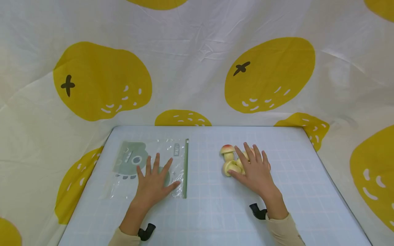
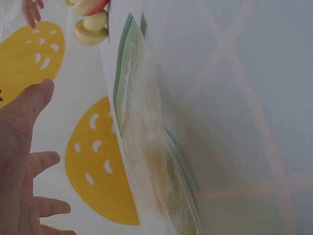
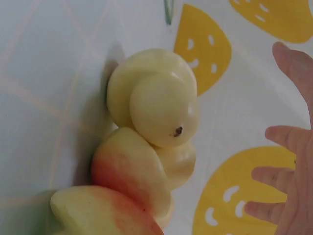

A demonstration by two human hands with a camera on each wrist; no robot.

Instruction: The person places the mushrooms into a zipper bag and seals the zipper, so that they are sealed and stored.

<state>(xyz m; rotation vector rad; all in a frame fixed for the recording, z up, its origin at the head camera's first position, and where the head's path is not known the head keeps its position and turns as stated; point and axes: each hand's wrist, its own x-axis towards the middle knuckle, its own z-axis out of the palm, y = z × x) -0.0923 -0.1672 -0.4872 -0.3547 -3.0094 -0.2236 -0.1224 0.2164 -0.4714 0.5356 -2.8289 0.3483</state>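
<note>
On the left half of the table lies a clear zip bag (image 1: 129, 186) with a green monster print and a green zip edge along its right side. Over it my left hand (image 1: 152, 186) is spread, fingers apart; the left wrist view has this hand (image 2: 19, 142) raised above the bag (image 2: 142, 107). Several toy mushrooms (image 1: 229, 155), cream with red-tinged caps, sit in a cluster at right. My right hand (image 1: 255, 172) spreads above them and hides part of the group. In the right wrist view, mushrooms (image 3: 161, 107) stand apart from the hand (image 3: 293, 176).
The table (image 1: 209, 218) has a pale blue checked cover. Behind and beside it hangs a white cloth (image 1: 191, 78) with large yellow fruit prints. A black curved piece (image 1: 147, 232) is at the left wrist, and another black piece (image 1: 258, 212) at the right wrist.
</note>
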